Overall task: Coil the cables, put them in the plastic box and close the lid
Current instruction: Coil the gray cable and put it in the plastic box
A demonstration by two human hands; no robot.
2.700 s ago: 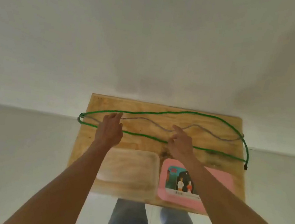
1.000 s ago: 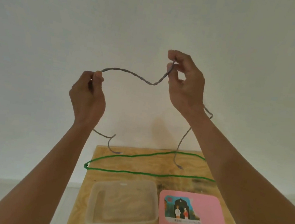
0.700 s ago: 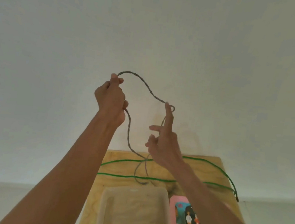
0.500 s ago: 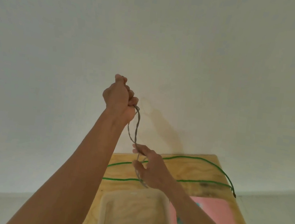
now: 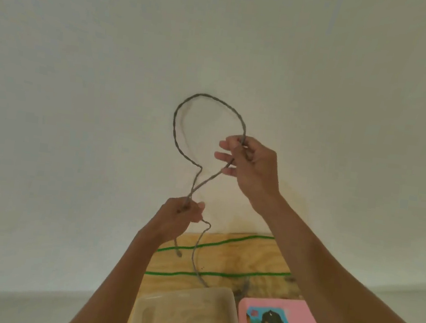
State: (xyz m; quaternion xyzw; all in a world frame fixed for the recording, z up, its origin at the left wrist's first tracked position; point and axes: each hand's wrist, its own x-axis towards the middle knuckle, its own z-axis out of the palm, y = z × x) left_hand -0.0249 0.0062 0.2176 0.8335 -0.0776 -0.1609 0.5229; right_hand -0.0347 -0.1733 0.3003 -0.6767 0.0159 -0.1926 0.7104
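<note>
A thin grey cable (image 5: pixel 176 128) is held up in the air in front of the wall, bent into one wide loop. My left hand (image 5: pixel 180 217) grips two strands of it where the loop crosses, and two loose ends hang down from that fist toward the table. Higher and to the right, my right hand (image 5: pixel 252 166) pinches the cable at the loop's right side. A green cable (image 5: pixel 221 244) lies in two long runs across the wooden table (image 5: pixel 261 260). The clear plastic box (image 5: pixel 228 300) stands open at the table's near edge, and its pink lid (image 5: pixel 308 321) lies flat to the right of it.
A plain white wall rises directly behind the table. Pale floor shows on both sides of the table. Both forearms reach up from the bottom of the view and cover parts of the table and the box.
The grey cable left the table and was lifted between both hands. My left hand has dropped lower and my right hand has risen to the right, opening a wide loop.
</note>
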